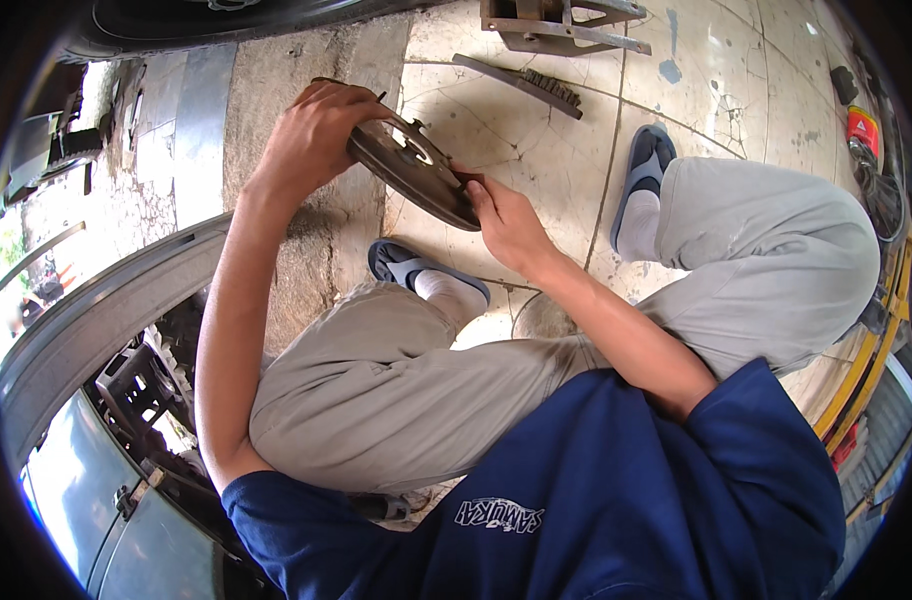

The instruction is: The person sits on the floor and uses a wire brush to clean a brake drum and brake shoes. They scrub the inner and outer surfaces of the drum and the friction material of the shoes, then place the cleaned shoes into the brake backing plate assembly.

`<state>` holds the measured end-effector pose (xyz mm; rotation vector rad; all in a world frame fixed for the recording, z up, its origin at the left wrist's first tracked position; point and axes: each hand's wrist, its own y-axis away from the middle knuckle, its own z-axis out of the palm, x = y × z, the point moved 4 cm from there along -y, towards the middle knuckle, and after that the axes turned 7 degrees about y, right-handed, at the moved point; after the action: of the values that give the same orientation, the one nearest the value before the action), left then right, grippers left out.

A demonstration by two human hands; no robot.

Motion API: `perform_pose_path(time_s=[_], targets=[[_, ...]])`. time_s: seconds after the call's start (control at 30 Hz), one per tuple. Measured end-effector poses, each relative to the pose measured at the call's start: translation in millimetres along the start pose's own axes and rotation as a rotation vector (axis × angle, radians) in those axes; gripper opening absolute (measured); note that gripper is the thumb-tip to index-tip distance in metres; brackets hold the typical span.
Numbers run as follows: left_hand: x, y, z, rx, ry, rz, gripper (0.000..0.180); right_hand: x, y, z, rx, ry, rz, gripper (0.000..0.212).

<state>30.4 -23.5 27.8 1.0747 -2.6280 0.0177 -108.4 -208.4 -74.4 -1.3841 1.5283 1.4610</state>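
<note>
Both of my hands hold a round, dark metal plate (406, 175) with a thick rim and a cut-out opening in its face. It is tilted in the air above the tiled floor, between my feet and the bare concrete strip. My left hand (328, 125) is closed over its far left rim, knuckles up and fingertips partly hidden behind it. At the near right rim, my right hand (506, 218) pinches the edge with the thumb on top; its other fingers are mostly hidden. On the floor beyond lies a wire brush (521, 84) with a long dark handle.
A metal stand (551, 28) rests on the floor at the far side, near a black tyre (226, 15). A vehicle panel (126, 500) and a grey rail (106, 310) flank me at left. At right are a red container (862, 135) and yellow bars (866, 360).
</note>
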Motion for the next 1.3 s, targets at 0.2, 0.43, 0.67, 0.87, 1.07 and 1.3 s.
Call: perform_pose_path(time_s=[0.2,0.43,0.67,0.87,1.07,1.3], targets=[[-3,7,3,-0.026,-0.002,-0.035,0.052,0,-2,0,-0.083,0.002,0.031,0.039],[1,4,1,-0.066,-0.019,-0.025,0.053,-3,-3,4,0.019,0.162,-0.108,0.038],[11,-1,4,-0.026,-0.026,0.04,0.055,-41,-1,3,0.203,-0.063,-0.357,0.036],[18,-1,4,-0.04,-0.038,0.071,0.057,-35,-6,3,0.079,-0.137,-0.113,0.038],[23,-1,7,-0.055,-0.066,0.112,0.071,-32,-8,1,0.051,-0.035,-0.104,0.037],[27,-2,10,-0.047,-0.041,0.146,0.078,-32,-6,1,0.039,0.042,-0.082,0.038]])
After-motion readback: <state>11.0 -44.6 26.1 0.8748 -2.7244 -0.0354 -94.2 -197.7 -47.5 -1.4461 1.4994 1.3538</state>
